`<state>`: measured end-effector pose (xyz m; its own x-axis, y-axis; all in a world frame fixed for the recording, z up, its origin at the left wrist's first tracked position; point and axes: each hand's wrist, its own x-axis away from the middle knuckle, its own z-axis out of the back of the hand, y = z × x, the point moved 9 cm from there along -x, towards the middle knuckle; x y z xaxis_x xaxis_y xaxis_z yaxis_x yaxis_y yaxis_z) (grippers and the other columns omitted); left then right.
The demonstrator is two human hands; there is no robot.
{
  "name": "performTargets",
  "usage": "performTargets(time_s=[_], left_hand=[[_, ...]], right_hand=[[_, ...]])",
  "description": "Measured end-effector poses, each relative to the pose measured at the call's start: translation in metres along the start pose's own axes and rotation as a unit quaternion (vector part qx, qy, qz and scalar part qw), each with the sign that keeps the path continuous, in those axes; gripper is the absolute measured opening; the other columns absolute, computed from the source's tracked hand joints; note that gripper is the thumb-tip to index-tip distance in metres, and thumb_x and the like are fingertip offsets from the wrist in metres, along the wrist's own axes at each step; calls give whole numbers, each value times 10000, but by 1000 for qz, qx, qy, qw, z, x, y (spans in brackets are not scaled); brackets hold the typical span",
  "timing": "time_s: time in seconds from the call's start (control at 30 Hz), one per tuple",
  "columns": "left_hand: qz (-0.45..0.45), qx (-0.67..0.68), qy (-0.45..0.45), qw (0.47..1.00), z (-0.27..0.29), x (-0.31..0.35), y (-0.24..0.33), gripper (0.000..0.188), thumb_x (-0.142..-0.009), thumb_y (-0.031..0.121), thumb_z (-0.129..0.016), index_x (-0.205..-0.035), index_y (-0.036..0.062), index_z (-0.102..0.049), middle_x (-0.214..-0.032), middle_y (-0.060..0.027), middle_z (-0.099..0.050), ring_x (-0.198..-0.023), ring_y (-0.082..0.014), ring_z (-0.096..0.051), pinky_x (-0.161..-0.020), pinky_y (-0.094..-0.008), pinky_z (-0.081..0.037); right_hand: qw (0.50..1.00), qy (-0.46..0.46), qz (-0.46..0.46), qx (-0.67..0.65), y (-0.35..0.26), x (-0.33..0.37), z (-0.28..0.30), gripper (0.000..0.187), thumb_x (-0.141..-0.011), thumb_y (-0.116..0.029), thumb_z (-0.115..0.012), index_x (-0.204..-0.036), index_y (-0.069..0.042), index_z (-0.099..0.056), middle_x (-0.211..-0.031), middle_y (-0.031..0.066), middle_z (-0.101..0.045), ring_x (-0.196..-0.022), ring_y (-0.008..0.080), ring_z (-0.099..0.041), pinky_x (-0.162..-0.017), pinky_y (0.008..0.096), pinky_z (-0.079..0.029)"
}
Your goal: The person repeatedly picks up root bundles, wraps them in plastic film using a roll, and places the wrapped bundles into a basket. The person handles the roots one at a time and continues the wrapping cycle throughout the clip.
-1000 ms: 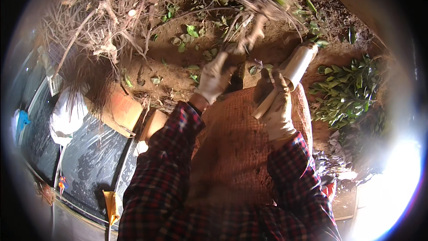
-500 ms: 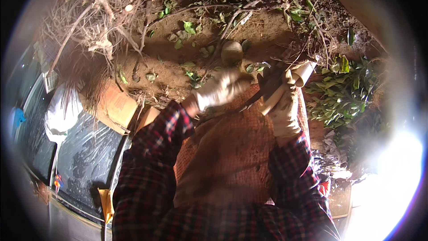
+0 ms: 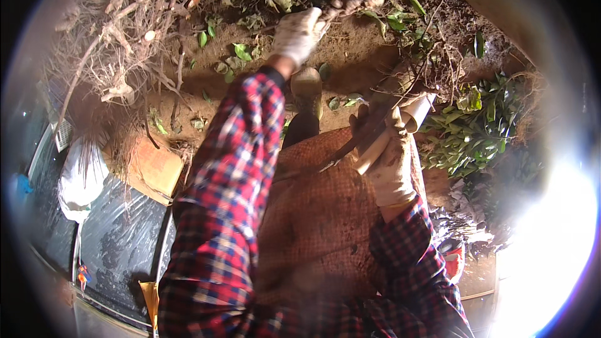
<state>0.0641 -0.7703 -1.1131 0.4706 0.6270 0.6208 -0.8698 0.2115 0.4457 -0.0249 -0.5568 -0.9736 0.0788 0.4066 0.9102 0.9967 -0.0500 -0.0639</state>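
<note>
Both my hands wear pale work gloves. Far out over the ground, my left hand (image 3: 298, 37) closes around the near end of a knobby brown root (image 3: 354, 6). My right hand (image 3: 391, 166) is wrapped around the pale handle (image 3: 418, 111) of a cutting tool, whose tube-like end sticks out past the glove. What looks like its dark curved blade (image 3: 354, 147) points left over the orange woven sack cloth (image 3: 325, 213) across my lap. Part of the tool is hidden by my fingers and shadow.
Tangled bare roots and twigs (image 3: 119, 44) lie at the upper left. Leafy green cuttings (image 3: 469, 131) are heaped on the right. A cardboard box (image 3: 153, 166) and white bag (image 3: 82, 178) stand left beside a dark glossy panel. My shoe (image 3: 307, 84) rests on the soil.
My left hand has moved from above the cloth, away from me to the far soil, and now grips the root. My right hand keeps its hold on the tool, nearly unmoved.
</note>
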Motion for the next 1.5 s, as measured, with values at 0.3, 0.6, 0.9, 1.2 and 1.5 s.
performTargets(time_s=[0.3, 0.6, 0.9, 1.2, 1.5], left_hand=[[24, 13, 181, 983, 55, 5, -31, 325, -902, 265, -624, -1165, 103, -522, -1003, -106, -590, -961, -264, -547, -878, -420, -436], [189, 94, -90, 973, -48, -10, -40, 635, -925, 411, -516, -1431, 58, -367, -1486, -231, -329, -1269, -362, -461, -1044, -464, -390], [75, 557, -47, 826, 42, 66, -30, 365, -955, 254, -558, -1181, -29, -506, -1066, -138, -572, -902, -205, -560, -773, -330, -455], [-70, 137, 240, 959, 148, 149, 9, 348, -928, 172, -631, -1194, -27, -532, -668, -61, -543, -522, -125, -518, -447, -264, -412], [12, 259, 141, 955, 111, 207, 75, 423, -934, 142, -601, -1318, 22, -469, -697, -76, -577, -572, -117, -556, -509, -267, -467]], right_hand=[[975, 61, 63, 205, -7, 8, -12, 439, -961, -266, -562, -1338, -78, -439, -1309, 78, -521, -1219, 256, -510, -1051, 434, -413], [994, -65, 41, 79, 8, -3, -1, 419, -1003, -287, -455, -1361, -74, -413, -1337, 85, -485, -1250, 232, -463, -1079, 383, -365], [985, 118, -34, 122, 17, -4, 1, 423, -962, -256, -534, -1319, -45, -452, -1259, 95, -537, -1091, 180, -572, -913, 316, -487], [977, 72, 7, 201, 17, 0, -26, 389, -914, -337, -640, -1199, -89, -547, -1079, 52, -620, -936, 192, -611, -766, 337, -513], [977, 141, 47, 153, 45, -12, 10, 356, -980, -188, -511, -1301, -34, -523, -1277, 127, -563, -1168, 191, -526, -932, 283, -459]])
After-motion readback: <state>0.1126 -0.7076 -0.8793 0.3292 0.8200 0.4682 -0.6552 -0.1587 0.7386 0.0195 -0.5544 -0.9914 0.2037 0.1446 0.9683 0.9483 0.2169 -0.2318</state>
